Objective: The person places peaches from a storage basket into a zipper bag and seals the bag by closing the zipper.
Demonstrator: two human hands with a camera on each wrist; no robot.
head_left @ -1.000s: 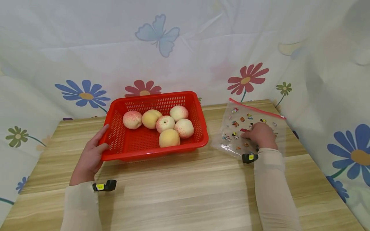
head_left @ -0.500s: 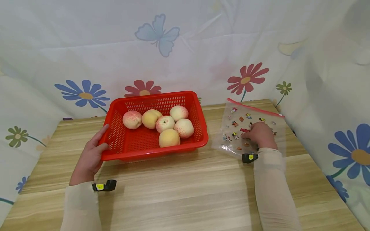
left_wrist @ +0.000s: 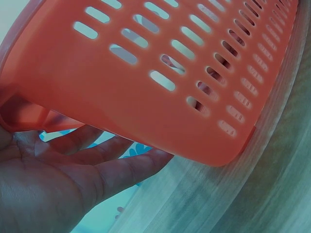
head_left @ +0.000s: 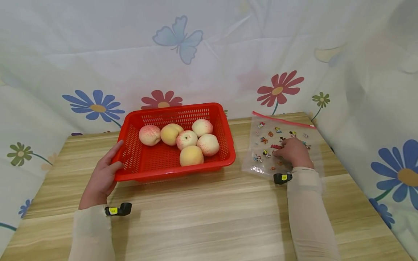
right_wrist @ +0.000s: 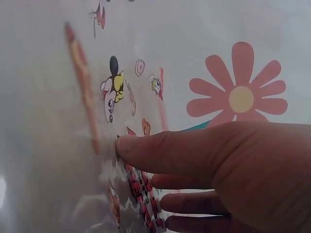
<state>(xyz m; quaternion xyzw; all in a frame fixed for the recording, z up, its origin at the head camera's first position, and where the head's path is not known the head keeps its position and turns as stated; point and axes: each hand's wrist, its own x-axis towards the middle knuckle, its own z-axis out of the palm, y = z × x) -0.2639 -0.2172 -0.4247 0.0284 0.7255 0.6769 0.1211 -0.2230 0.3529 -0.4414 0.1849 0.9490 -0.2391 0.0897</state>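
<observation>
The basket (head_left: 176,145) is bright red with slotted walls. Its peaches (head_left: 187,139) are cream blushed with pink, two of them more yellow-orange. The bag (head_left: 281,146) is clear, printed with small cartoon figures (red, yellow and black mostly) and edged by a red strip at 12 o'clock. The table (head_left: 209,217) shows pale wood grain in tan streaks. The cloth (head_left: 209,54) behind is white, with blue and red flowers and a pale blue butterfly. Both sleeves (head_left: 310,214) are cream.
</observation>
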